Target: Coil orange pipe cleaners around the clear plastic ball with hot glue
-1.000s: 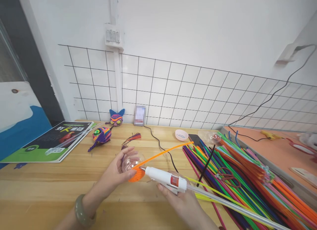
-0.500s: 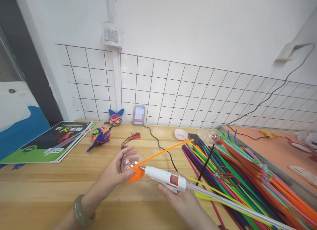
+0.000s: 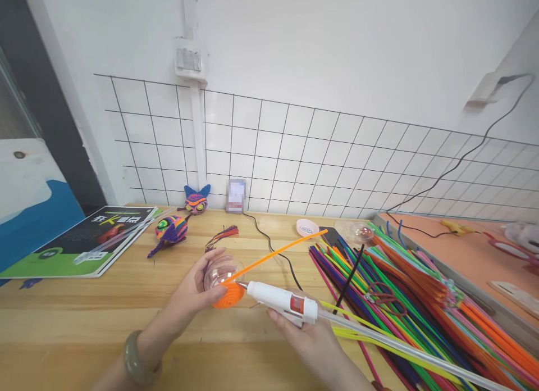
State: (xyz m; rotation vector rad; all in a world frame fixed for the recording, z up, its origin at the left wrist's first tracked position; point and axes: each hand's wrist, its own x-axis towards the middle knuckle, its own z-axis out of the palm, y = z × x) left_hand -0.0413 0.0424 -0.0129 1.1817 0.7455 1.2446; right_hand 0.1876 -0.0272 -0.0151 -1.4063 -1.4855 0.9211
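My left hand (image 3: 202, 284) is closed around a clear plastic ball (image 3: 219, 267), thumb at its near side. Coiled orange pipe cleaner (image 3: 229, 296) covers the lower part of the ball, and its loose straight end (image 3: 282, 253) sticks out up and to the right. In my right hand (image 3: 301, 329) is a white hot glue gun (image 3: 278, 301) with a long clear glue stick (image 3: 379, 337) coming out of its back. The gun's metal tip is at the ball, close beside the orange strand; I cannot tell whether it touches.
Bundles of coloured pipe cleaners (image 3: 379, 290) spread over the right side, with scissors (image 3: 387, 298) on top. Behind stand a small pink bowl (image 3: 307, 228), a phone (image 3: 236, 196) and two striped figures (image 3: 170, 230). A magazine (image 3: 101, 239) lies left. A black cable (image 3: 269, 242) crosses the table.
The ball and my left hand have shifted slightly left, and the free end of the orange pipe cleaner has risen a little. The glue gun stays nearly in place.
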